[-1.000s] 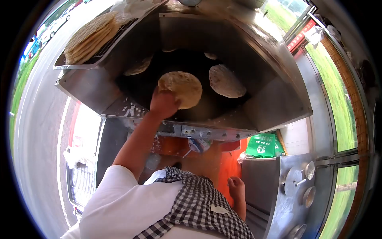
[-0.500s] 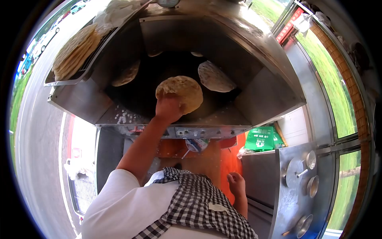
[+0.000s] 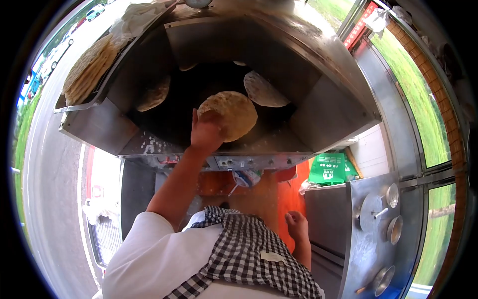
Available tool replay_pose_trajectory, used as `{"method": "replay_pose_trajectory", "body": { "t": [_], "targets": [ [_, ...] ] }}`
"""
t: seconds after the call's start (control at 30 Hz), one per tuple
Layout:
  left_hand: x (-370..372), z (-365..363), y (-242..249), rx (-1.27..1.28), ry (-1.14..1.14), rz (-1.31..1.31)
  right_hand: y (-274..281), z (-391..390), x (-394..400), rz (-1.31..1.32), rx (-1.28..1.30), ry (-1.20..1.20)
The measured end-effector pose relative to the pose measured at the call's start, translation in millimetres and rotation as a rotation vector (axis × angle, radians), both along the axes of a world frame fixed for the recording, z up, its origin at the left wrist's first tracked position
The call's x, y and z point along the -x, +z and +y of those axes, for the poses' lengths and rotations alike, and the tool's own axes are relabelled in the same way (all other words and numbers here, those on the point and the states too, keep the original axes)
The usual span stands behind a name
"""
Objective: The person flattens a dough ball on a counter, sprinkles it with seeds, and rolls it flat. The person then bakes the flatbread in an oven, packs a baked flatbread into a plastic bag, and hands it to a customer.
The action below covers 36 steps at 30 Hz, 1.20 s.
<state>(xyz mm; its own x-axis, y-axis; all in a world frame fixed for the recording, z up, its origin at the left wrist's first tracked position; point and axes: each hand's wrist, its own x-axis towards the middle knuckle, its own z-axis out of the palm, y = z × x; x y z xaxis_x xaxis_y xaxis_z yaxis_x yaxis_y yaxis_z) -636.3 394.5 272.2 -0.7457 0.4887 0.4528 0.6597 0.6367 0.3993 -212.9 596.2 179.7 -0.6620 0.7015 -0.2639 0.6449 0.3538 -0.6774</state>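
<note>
My left hand (image 3: 208, 133) reaches into the dark, wide oven and grips the near left edge of a round, browned flatbread (image 3: 236, 113). Its fingers are bent over the bread and partly in shadow. A folded-looking half-round flatbread (image 3: 264, 90) lies behind it to the right. Another flatbread (image 3: 154, 94) rests against the oven's left side, and small edges of two more show at the back. Low at my right side hangs my right hand (image 3: 297, 224), its fingers curled in, with nothing visible in them.
A tray at the upper left carries a stack of flatbreads (image 3: 89, 70) and a white cloth (image 3: 137, 20). Metal oven walls (image 3: 338, 102) surround the cooking area. On the right are a steel counter (image 3: 366, 249) with several metal bowls and a green bag (image 3: 327, 168).
My left hand and the flatbread have shifted slightly to the right relative to the other breads. The view has moved a little. My right hand stays low at my side.
</note>
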Motion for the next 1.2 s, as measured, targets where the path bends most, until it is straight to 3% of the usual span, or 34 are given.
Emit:
{"method": "replay_pose_trajectory", "body": {
  "t": [0.43, 0.77, 1.2],
  "targets": [
    [-9.1, -48.8, 10.8, -0.045, 0.200, -0.029, 2.9, 16.3, -11.9, -0.001, 0.021, 0.014],
    [-40.7, -76.2, 3.9, -0.112, 0.213, 0.015, 3.9, 28.0, -5.0, -0.040, 0.070, 0.075],
    [-44.2, -109.9, 5.0, -0.109, 0.345, 0.003, -2.7, 34.8, -2.2, -0.023, -0.025, 0.168]
  ]
}}
